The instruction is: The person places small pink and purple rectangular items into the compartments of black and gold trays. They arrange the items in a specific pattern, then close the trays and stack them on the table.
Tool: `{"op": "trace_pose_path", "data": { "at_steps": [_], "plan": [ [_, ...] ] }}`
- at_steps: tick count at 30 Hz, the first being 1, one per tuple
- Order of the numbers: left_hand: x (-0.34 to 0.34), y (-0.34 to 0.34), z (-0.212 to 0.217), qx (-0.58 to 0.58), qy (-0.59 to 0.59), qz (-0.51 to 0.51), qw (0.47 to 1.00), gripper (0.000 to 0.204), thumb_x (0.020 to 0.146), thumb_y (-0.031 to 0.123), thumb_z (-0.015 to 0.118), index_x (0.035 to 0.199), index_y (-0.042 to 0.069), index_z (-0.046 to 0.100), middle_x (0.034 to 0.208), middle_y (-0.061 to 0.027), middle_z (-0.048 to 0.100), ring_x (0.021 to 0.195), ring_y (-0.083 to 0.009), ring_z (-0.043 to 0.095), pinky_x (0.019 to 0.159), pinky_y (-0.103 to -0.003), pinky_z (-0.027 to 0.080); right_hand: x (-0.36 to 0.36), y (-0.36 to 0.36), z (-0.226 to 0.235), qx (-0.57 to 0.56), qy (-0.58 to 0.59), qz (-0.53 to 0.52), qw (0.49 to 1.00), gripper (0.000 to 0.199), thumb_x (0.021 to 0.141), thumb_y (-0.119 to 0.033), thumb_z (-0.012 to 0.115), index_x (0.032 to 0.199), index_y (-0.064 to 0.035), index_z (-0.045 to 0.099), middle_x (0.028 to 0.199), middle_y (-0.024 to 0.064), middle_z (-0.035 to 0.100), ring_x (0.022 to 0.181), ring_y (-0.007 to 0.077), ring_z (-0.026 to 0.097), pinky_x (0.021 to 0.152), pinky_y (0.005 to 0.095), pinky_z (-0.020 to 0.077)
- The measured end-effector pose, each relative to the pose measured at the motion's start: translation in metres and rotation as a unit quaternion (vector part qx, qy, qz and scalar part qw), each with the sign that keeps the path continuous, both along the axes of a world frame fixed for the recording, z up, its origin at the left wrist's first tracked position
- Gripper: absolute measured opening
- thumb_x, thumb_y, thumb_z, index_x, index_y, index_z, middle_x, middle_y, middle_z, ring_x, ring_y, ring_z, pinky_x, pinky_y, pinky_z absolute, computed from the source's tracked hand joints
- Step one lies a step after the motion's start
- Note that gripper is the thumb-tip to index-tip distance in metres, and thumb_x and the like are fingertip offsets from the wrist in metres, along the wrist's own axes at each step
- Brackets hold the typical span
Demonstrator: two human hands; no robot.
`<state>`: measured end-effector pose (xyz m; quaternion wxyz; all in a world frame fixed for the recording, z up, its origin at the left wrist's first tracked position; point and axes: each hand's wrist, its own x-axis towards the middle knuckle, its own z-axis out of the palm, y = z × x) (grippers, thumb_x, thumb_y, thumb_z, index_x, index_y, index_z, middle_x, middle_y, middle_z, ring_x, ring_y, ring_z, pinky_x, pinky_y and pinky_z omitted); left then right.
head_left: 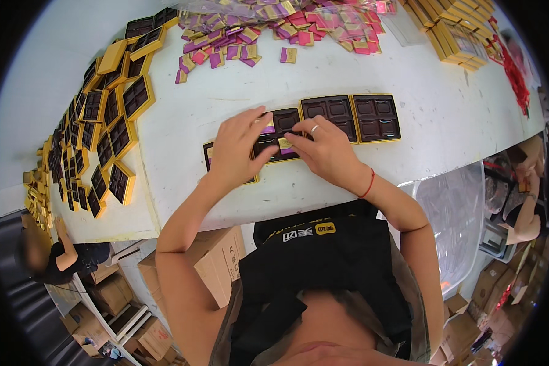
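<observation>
A row of gold boxes with dark trays of square compartments lies in front of me. My right hand point(329, 152), with a ring and a red wrist string, pinches a small gold-and-purple wrapped square point(286, 146) at a near compartment of one box point(285, 117). Over that box's left side, my left hand point(236, 146) is open, thumb and fingers apart. Its fingertips are beside another wrapped square point(268, 127). The leftmost box point(208, 152) is mostly hidden under my left hand. Two boxes to the right, one box point(327, 107) and the end box point(377, 118), show bare trays.
Loose purple, pink and gold squares point(238, 52) are heaped at the table's far side. Many gold boxes with dark trays point(113, 113) crowd the left. Stacked gold boxes point(457, 43) and red cords point(518, 91) stand far right. Other people sit at both sides; cartons point(216, 262) are below.
</observation>
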<state>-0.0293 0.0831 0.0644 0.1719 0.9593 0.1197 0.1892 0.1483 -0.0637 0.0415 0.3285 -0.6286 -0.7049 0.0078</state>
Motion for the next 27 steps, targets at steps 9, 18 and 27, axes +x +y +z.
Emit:
{"op": "trace_pose_path", "data": {
  "at_steps": [9, 18, 27],
  "plan": [
    [-0.008, -0.020, -0.008, 0.081, 0.136, -0.003, 0.987, 0.070, 0.084, 0.036, 0.070, 0.138, -0.002, 0.046, 0.146, -0.0177, 0.045, 0.137, -0.0323, 0.041, 0.115, -0.047, 0.028, -0.003, -0.016, -0.006, -0.031, -0.202, 0.063, 0.977, 0.053, 0.069, -0.034, 0.078, 0.106, 0.0017, 0.065, 0.113, 0.0104, 0.057, 0.108, 0.0256, 0.053, 0.089, 0.0363, 0.0430],
    [0.113, 0.075, -0.016, -0.023, -0.031, 0.062, 0.997, 0.014, 0.087, 0.009, 0.061, 0.100, 0.009, 0.069, 0.095, -0.0120, 0.068, 0.089, -0.0344, 0.064, 0.078, -0.043, 0.049, 0.104, 0.094, 0.017, -0.004, 0.014, -0.069, 0.997, 0.033, 0.079, -0.011, 0.071, 0.110, -0.0021, 0.063, 0.102, 0.0170, 0.065, 0.096, 0.0359, 0.059, 0.082, 0.0458, 0.0482],
    [0.235, 0.136, -0.042, 0.089, -0.040, 0.071, 0.993, 0.017, 0.084, 0.015, 0.067, 0.098, 0.006, 0.069, 0.099, -0.0133, 0.068, 0.090, -0.0335, 0.064, 0.077, -0.044, 0.051, 0.157, 0.141, -0.026, -0.072, -0.128, -0.163, 0.976, 0.013, 0.079, -0.003, 0.058, 0.089, -0.0016, 0.066, 0.082, 0.0154, 0.068, 0.087, 0.0328, 0.065, 0.074, 0.0441, 0.0546]
  ]
}}
